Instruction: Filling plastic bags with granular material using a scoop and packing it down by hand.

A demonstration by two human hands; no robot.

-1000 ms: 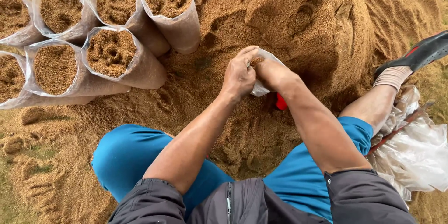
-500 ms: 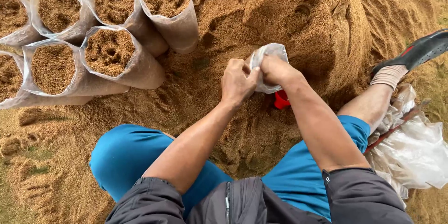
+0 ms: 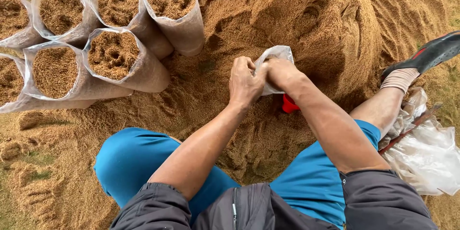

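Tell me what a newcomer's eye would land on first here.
First, the big mound of tan sawdust-like grain filling the top centre. In front of it, the left hand and right hand both grip a clear empty plastic bag. At upper left stands a cluster of filled clear plastic bags packed with the same tan material.

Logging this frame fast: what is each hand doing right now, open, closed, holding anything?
Left hand: closed, gripping the rim of the clear plastic bag.
Right hand: closed on the same bag's rim, opposite side.
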